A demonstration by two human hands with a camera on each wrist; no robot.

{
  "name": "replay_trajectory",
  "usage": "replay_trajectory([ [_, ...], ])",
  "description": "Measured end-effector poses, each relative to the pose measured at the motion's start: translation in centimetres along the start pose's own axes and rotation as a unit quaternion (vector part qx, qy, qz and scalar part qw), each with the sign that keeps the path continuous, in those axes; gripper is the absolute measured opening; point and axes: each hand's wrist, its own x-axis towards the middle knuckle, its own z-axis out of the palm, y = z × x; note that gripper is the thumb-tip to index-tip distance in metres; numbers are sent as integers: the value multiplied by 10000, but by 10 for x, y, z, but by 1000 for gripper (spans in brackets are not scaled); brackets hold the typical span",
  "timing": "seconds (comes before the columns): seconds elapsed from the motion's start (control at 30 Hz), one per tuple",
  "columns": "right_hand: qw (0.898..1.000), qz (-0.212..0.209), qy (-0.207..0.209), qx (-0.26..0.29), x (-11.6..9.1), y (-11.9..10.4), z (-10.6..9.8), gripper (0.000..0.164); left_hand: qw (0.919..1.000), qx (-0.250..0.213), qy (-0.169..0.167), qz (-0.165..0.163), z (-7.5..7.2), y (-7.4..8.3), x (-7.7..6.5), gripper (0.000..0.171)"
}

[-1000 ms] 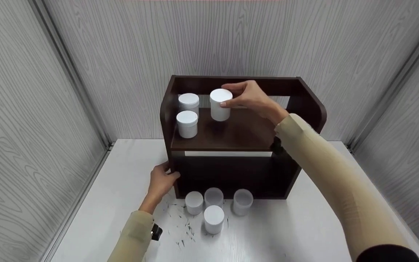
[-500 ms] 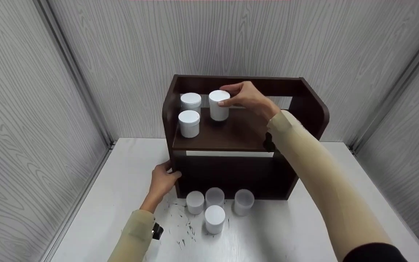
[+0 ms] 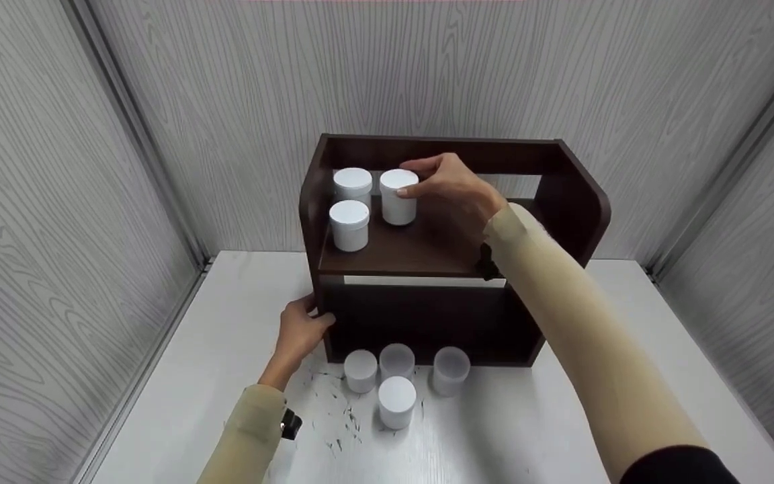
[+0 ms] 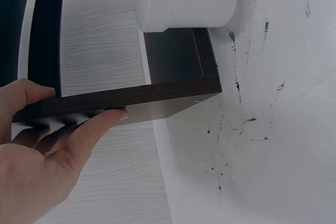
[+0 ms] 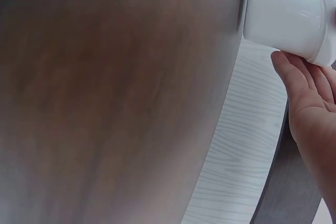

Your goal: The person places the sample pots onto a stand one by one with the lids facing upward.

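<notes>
Right hand (image 3: 454, 185): thumb and fingers pinch the held jar (image 3: 398, 207), white, lidded and upright, near its top. Jar is over the upper board of the dark brown rack (image 3: 451, 245), left of the board's middle. Base at or just above the board; contact cannot be told.

Left hand (image 3: 298, 333): thumb and fingers pinch the rack's left side panel, below upper-board level; left wrist view shows the panel between them.

Upper board, left end: two more white lidded jars, upright. Rear jar (image 3: 353, 183) just beside the held jar, narrow gap between; front jar (image 3: 349, 230) nearer the board's front edge.

White table (image 3: 548, 430), before the rack's foot: short jar (image 3: 360, 373) at left; near cup (image 3: 397, 359) just beside it, greyish, hollow-looking; far cup (image 3: 451, 370), similar, farther right; tall jar (image 3: 397, 403), white-topped, in front of near cup. Dark marks (image 3: 352, 422) on the table left of tall jar. Grey wood-grain wall (image 3: 427, 67) behind.
</notes>
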Motion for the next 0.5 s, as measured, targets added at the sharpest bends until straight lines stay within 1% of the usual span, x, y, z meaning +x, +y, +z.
replay_trajectory([
  [0.13, 9999, 105, -50, 112, 0, 1, 4, 64, 10000, 47, -5, -8, 1, 0, -1, 61],
  [0.23, 9996, 183, -77, 210, 2, 2, 5, 65, 10000, -11, -14, -17, 2, -1, -1, 62],
  [0.4, 9998, 141, -94, 56, 3, 2, 4, 64, 9998, -181, -131, -13, 2, -2, -1, 63],
  [0.5, 9998, 146, -116, 70, 4, 2, 4, 64, 9997, -210, -151, 5, 3, -2, -1, 63],
])
